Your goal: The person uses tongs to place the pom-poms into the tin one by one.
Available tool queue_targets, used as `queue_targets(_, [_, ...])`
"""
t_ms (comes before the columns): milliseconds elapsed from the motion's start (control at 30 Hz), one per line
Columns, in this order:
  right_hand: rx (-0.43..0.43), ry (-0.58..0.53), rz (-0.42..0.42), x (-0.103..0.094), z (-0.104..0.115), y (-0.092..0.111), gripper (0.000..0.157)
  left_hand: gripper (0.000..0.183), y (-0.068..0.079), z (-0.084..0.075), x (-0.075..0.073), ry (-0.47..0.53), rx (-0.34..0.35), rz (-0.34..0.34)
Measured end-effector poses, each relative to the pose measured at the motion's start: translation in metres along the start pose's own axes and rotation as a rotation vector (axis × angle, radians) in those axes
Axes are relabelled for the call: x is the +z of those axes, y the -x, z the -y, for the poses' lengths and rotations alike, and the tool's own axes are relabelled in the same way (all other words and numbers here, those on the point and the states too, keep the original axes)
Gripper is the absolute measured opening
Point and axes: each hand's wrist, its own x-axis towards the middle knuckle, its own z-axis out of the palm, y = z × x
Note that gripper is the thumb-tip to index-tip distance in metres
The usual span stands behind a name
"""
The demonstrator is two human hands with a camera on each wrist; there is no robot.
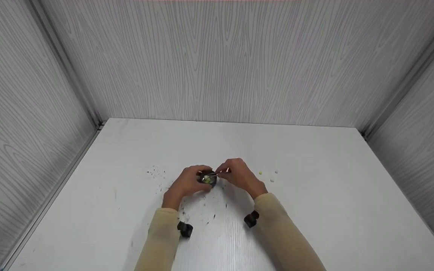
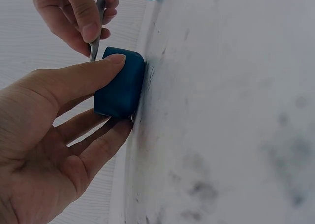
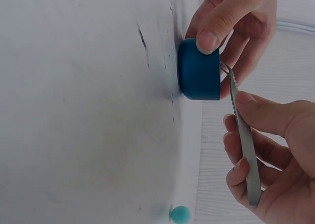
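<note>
Beige sleeves come nearest, the left one [image 1: 158, 241] entering at the bottom centre-left of the head view and the right one [image 1: 288, 237] at the bottom centre-right, each with a small black wrist camera [image 1: 185, 229] beside its inner edge. Farther up, near the middle of the frame, a small cup [image 3: 201, 71] is held upright on the table [image 1: 333, 218], its wall gripped between thumb and fingers of the left hand [image 1: 187, 182] and its mouth left uncovered. Tweezers [image 3: 248, 155] are pinched by the right hand [image 1: 241, 175], just right of the cup; their long axis is slanted across the rim, tips leftward at the mouth. Whether anything is caught between the tips cannot be told. Yellow-green pieces [image 1: 207, 180] are seen inside the cup. The cup is touched by the left hand; the loose beads, one yellow [image 1: 260, 172] and two white [image 1: 276, 172], are passed closer by the right, lying right of its knuckles. Open tabletop is left rightward and above the hands; dark specks [image 1: 156, 171] are scattered to the left. Farthest off, the table's back edge is met by a grey wood-grain panel [image 1: 194, 56].
</note>
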Motion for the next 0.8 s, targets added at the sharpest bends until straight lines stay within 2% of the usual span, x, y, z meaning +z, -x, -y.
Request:
queue_targets(367, [0.034,0.005,0.006,-0.002,-0.001,0.0,0.015,0.058,0.001,-0.003,-0.001,-0.007,-0.015,0.0])
queue_targets(633, [0.039,-0.005,-0.021,-0.016,-0.007,0.009,0.015,0.058,0.001,-0.005,-0.001,-0.018,-0.032,-0.008])
queue_targets(800, [0.029,-0.005,-0.046,-0.026,-0.013,0.016,0.014,0.06,0.0,-0.002,0.001,0.011,-0.045,-0.014])
